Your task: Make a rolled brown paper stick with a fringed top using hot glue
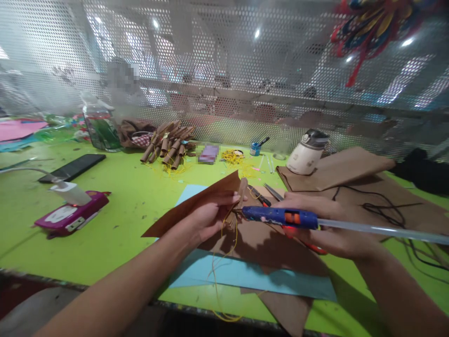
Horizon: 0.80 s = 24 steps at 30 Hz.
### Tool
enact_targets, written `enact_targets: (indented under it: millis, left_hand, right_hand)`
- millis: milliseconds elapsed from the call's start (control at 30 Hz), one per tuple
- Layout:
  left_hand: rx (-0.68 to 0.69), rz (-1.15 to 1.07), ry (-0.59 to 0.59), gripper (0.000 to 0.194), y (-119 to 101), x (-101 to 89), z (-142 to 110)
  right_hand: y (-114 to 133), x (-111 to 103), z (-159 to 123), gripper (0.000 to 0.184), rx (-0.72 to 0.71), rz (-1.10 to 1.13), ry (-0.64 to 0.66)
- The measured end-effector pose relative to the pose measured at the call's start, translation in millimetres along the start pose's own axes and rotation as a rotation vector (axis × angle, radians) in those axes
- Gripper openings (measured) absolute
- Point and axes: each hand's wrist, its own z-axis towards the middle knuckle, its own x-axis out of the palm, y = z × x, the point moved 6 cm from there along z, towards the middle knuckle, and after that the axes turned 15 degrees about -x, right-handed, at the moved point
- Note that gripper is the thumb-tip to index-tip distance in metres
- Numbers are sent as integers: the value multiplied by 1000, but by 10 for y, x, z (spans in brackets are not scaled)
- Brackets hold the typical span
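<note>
Tbl (129, 196): R hand (338, 241) w/ glue gun (270, 216)

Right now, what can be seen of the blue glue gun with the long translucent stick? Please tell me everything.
The blue, plastic-looking glue gun has pale scuffs and an orange piece in a side opening. A long translucent stick runs from its rear to the picture's right edge. Held in the right hand, it appears nearly level, tip pointing at the brown papery roll in the left hand. Contact there is unclear.

No readable text or labels.
</note>
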Motion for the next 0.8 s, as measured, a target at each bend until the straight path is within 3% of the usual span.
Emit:
enact_targets:
  millis: [300, 467, 600, 800]
  left_hand:
    - [-5, 111, 42, 12, 20, 57, -32]
    - [21, 123, 37, 10, 3, 62, -39]
    - [6, 97, 50, 8, 14, 39, -21]
    - [16, 2, -49, 12, 19, -35, -5]
  right_hand:
    - [-181, -47, -84, 17, 147, -51, 35]
    - [-215, -25, -122, 18, 179, -1, 2]
    - [-215, 16, -135, 17, 171, 15, 47]
    - [-181, 72, -124, 17, 135, 84, 69]
